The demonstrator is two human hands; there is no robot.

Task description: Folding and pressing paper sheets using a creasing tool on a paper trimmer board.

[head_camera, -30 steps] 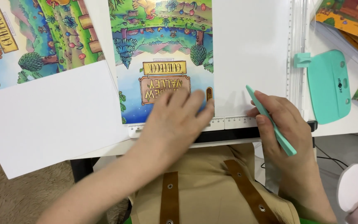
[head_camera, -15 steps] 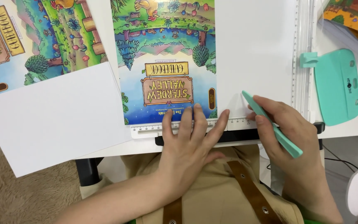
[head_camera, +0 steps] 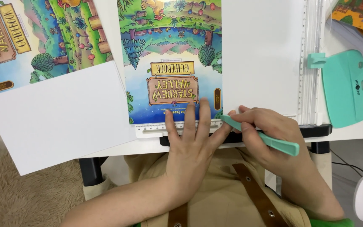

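While both hands meet at the desk's near edge:
Printed cover sheet: long axis running away from the person, artwork upside down to them.
Left hand: fingers spread flat on ruler strip.
Right hand: fingers clamped on teal tool, tip pointing left at sheet's near edge.
Room: bare white paper rightward.

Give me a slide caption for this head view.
Left hand presses a colourful print flat while right hand holds a teal tool at its edge.
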